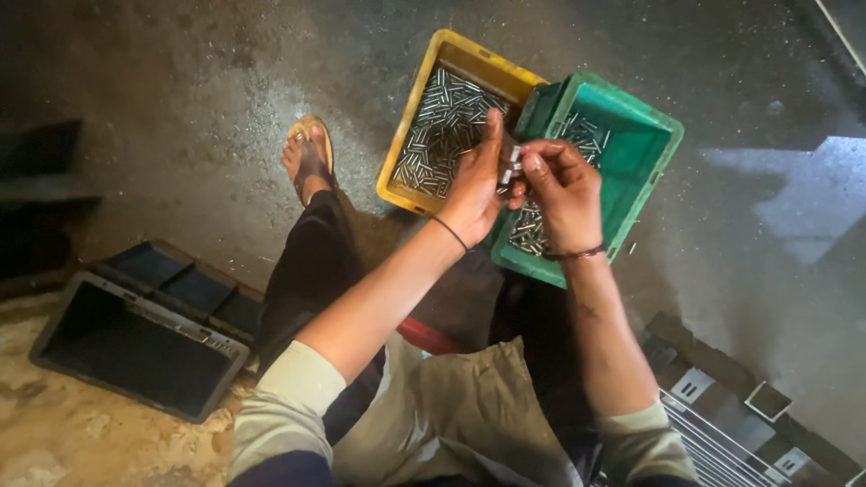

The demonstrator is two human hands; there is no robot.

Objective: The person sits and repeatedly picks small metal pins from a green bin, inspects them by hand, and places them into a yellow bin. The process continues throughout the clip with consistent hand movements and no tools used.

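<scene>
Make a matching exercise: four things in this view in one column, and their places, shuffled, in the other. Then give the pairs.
1. yellow crate
2. green crate
3. black bin
4. sandalled foot

A. lower left, on the floor
B. under the right hand
C. left of the yellow crate
D. beyond the left hand, lined with small metal pins

Pairs: 1-D, 2-B, 3-A, 4-C

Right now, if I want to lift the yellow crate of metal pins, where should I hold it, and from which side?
Probably grip the yellow crate by its raised rim on the two long sides, coming from above. Its left rim is free; the green crate leans over its right corner, and both hands hover there, so that side is crowded.
</scene>
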